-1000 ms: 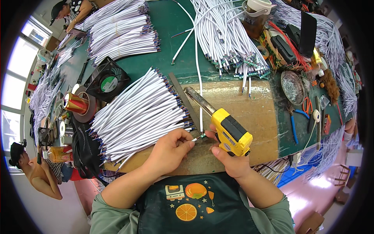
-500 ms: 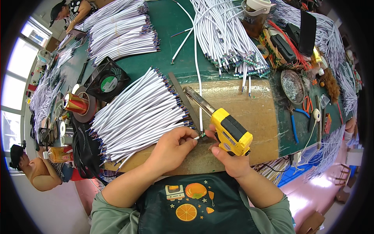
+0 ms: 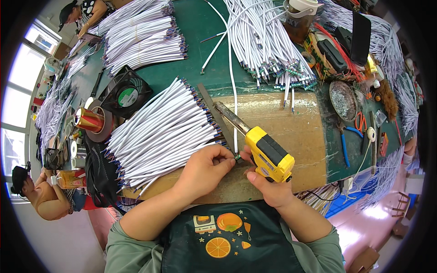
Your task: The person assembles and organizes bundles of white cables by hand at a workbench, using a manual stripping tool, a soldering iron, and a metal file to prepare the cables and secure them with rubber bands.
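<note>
My right hand (image 3: 273, 191) is closed round a yellow and black soldering gun (image 3: 269, 154), whose metal barrel points away to the far left. Close by, my left hand (image 3: 205, 170) pinches thumb and fingers together at the end of a white cable, mostly hidden by the fingers. Next to those fingertips is a tiny green piece (image 3: 237, 156) at the near end of a long white cable (image 3: 234, 100) running away across the table. Just left lies a pile of cut white cables (image 3: 159, 132) with coloured wire ends, along a dark metal bar (image 3: 213, 109).
A brown board (image 3: 291, 132) covers the near green table. Banded white cables (image 3: 141, 36) and a green-tipped bunch (image 3: 268, 50) lie farther off. A black fan (image 3: 125, 91) stands left; pliers (image 3: 344, 145) and a round dish (image 3: 341, 101) lie right. Two people sit at the left.
My left fingertips have moved slightly right, hiding the short white stretch seen beside the green piece earlier. The soldering gun stays almost still in my right hand.
</note>
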Tool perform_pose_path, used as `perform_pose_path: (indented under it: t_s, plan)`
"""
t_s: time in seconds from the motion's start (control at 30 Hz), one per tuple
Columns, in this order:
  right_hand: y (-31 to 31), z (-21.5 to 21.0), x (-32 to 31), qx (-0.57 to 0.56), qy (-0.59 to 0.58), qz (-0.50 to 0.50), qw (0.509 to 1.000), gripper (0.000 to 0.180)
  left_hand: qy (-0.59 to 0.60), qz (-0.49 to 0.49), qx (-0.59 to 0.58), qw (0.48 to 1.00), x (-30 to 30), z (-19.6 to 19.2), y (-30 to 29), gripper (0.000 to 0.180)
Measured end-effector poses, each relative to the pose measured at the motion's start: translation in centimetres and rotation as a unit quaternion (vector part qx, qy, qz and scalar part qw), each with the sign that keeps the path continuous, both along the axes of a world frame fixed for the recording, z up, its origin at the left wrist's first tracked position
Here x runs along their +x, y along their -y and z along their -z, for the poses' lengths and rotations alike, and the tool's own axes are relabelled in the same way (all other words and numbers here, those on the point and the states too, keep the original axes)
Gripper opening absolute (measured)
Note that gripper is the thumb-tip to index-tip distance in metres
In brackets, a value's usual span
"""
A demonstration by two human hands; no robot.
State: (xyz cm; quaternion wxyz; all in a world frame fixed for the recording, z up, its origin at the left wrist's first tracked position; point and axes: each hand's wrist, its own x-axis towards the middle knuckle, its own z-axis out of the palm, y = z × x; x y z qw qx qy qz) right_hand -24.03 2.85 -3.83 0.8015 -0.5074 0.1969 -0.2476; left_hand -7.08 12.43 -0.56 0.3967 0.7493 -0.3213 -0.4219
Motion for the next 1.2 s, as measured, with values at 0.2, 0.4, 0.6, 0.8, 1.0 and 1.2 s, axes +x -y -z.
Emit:
perform_pose_path:
  t_s: [0.2, 0.4, 0.6, 0.8, 1.0, 1.2]
  plan:
    - [0.1, -0.1, -0.2, 0.006, -0.010, -0.007, 1.000, 0.052, -0.026, -0.012, 0.012, 1.000, 0.0, 0.2, 0.2, 0.009]
    - [-0.3, -0.1, -2.3, 0.006, -0.004, -0.006, 1.000, 0.049, -0.026, -0.019, 0.017, 0.999, 0.1, 0.0, 0.4, 0.009]
    - [-1.2, 1.1, -8.1, 0.073, -0.013, -0.075, 0.994, 0.030, -0.030, -0.020, 0.023, 0.999, 0.2, -0.8, 0.6, 0.011]
    - [-2.3, 4.4, -12.4, -0.193, -0.104, -0.060, 0.974, 0.036, -0.037, -0.018, 0.003, 0.999, 0.4, -0.3, 0.4, 0.011]
    - [-3.1, 4.0, -12.1, -0.087, -0.119, -0.018, 0.989, 0.039, -0.023, -0.007, -0.015, 1.000, 0.5, 0.2, 0.2, 0.012]
    - [-3.3, 4.3, -12.5, -0.065, -0.109, -0.033, 0.991, 0.030, -0.013, -0.004, -0.015, 1.000, 0.4, 0.1, 0.4, 0.012]
